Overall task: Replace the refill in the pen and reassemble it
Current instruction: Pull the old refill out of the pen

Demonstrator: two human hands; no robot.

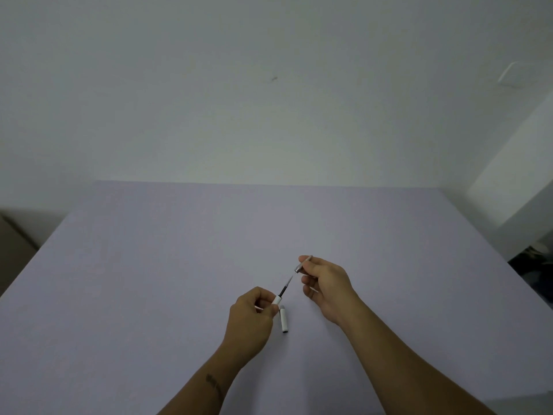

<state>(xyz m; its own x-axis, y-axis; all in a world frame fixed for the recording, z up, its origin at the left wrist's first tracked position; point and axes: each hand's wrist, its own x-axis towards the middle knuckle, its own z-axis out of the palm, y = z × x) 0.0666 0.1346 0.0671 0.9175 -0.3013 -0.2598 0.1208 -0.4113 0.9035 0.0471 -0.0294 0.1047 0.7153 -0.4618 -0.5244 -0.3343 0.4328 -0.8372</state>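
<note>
My left hand (250, 320) grips a white pen barrel (276, 300), and a dark refill (284, 288) sticks out of it up and to the right. My right hand (326, 283) pinches a small silver tip section (302, 264) just beyond the refill's point, a short gap apart. A white pen cap (283, 320) lies on the lilac table (179, 265) right beside my left hand.
The table's far edge meets a pale wall (269, 100). Dark clutter (535, 265) sits past the table's right edge. A brown object (15, 244) stands off the left side.
</note>
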